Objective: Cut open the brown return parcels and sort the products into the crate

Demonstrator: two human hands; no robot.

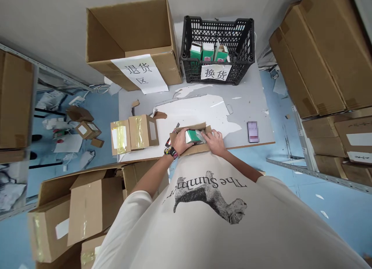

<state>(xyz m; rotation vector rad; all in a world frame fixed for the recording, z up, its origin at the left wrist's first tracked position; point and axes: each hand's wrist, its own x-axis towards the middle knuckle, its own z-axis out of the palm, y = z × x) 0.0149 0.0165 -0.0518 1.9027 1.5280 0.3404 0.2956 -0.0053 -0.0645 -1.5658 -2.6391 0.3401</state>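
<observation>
An open cardboard box rests at the table's front edge, close against my shirt. Inside it lies a green and white carton, with what looks like clear plastic at its right side. My left hand, wearing a patterned watch, reaches over the box's left side and grips the carton's left end. My right hand is at the box's right side, its curled fingers at the plastic. A dark and red object, partly hidden, lies behind my left hand.
Two taped boxes stand left on the table; a phone lies right. Behind are a large open carton and a black crate holding green cartons. Boxes fill the floor at lower left and shelves at both sides.
</observation>
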